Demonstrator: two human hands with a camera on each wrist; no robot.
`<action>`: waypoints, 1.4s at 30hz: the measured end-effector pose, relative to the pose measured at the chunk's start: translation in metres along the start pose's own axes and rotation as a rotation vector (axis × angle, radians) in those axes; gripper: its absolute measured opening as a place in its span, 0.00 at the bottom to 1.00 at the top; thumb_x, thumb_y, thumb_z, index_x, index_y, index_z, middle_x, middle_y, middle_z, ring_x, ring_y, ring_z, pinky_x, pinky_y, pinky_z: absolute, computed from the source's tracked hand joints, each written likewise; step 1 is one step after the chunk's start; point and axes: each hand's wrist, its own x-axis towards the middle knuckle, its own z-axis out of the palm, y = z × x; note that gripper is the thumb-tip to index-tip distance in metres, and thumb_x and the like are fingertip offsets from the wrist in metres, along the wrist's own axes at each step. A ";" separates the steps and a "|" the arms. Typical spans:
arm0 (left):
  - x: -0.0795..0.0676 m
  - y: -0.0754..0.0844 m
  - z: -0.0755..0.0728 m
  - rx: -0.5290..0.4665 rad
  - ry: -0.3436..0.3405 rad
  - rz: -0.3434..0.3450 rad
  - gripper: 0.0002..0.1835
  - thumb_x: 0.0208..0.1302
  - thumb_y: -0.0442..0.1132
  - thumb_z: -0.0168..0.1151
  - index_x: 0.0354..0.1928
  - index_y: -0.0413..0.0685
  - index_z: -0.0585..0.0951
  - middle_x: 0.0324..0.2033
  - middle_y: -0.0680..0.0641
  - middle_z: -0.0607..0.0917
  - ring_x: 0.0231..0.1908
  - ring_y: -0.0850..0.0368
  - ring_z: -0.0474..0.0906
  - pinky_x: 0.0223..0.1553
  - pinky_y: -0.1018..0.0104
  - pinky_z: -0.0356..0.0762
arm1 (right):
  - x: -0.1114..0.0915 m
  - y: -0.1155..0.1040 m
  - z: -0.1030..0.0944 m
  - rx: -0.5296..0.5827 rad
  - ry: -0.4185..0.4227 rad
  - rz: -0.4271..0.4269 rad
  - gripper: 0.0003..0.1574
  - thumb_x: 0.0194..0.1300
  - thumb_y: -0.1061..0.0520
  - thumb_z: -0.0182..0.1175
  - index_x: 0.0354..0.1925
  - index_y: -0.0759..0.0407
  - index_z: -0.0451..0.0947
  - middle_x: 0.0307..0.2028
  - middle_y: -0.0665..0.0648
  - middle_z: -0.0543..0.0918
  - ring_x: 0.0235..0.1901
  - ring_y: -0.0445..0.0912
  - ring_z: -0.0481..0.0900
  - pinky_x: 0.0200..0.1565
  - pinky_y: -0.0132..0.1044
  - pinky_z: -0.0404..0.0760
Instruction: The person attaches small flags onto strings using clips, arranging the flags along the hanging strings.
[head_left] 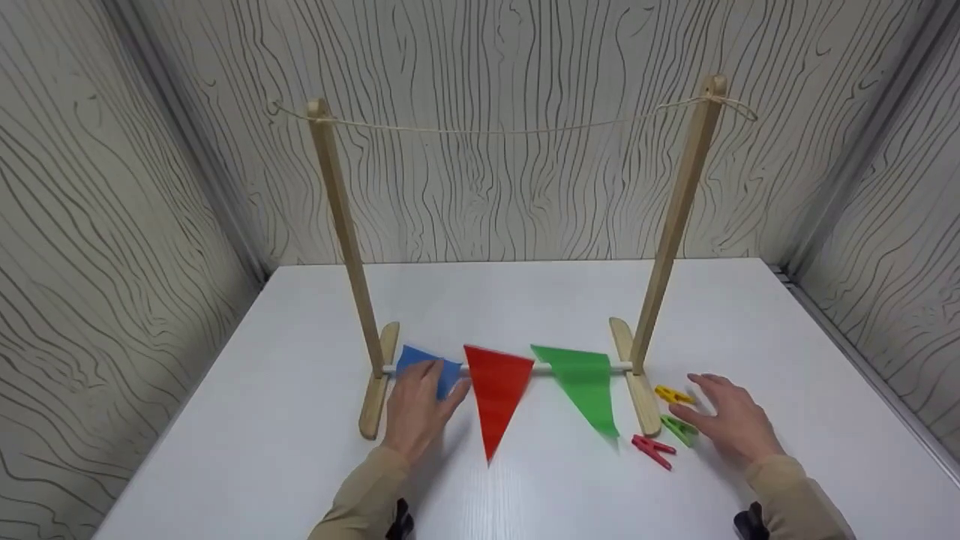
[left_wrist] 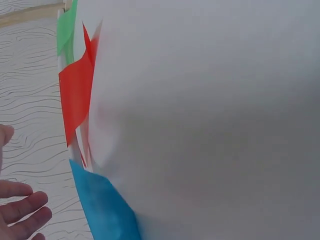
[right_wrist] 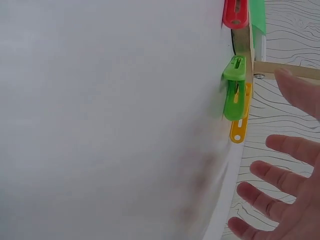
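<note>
In the head view my left hand (head_left: 420, 409) is over a blue triangular flag (head_left: 418, 355), covering its lower part. The left wrist view has these fingers (left_wrist: 30, 205) spread beside the blue flag (left_wrist: 107, 205), gripping nothing. A red flag (head_left: 495, 390) and a green flag (head_left: 589, 379) lie to the right, across a white crossbar (head_left: 544, 367). My right hand (head_left: 735, 420) hovers with parted fingers beside three clothespins: yellow (head_left: 673, 394), green (head_left: 681, 430) and red (head_left: 654, 451). In the right wrist view its fingers (right_wrist: 290, 145) are spread and hold nothing.
Two wooden posts, left (head_left: 345, 240) and right (head_left: 679, 217), stand on flat wooden feet joined by the crossbar. A thin string (head_left: 480, 132) sags between their tops, its loose ends hanging outward. Wood-grain panels surround the white table (head_left: 247, 420) behind and at both sides.
</note>
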 end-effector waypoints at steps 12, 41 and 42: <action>0.009 0.031 0.029 -0.205 -0.105 -0.065 0.28 0.67 0.52 0.65 0.59 0.37 0.81 0.55 0.37 0.83 0.56 0.42 0.79 0.57 0.44 0.81 | 0.005 -0.001 0.003 0.075 0.008 0.054 0.47 0.62 0.36 0.67 0.66 0.67 0.70 0.59 0.76 0.74 0.57 0.70 0.71 0.58 0.68 0.74; 0.043 0.098 0.097 -0.549 -0.245 -0.362 0.09 0.64 0.41 0.67 0.35 0.42 0.90 0.19 0.52 0.85 0.21 0.64 0.75 0.26 0.74 0.73 | 0.017 0.005 0.003 0.153 -0.069 0.094 0.36 0.64 0.46 0.68 0.57 0.73 0.73 0.50 0.72 0.78 0.47 0.60 0.76 0.52 0.56 0.78; 0.044 0.099 0.098 -0.552 -0.233 -0.365 0.09 0.63 0.40 0.68 0.33 0.41 0.89 0.17 0.51 0.84 0.20 0.64 0.73 0.24 0.74 0.72 | 0.017 0.005 0.003 0.153 -0.071 0.096 0.36 0.64 0.47 0.68 0.57 0.73 0.73 0.50 0.72 0.78 0.47 0.60 0.76 0.52 0.56 0.78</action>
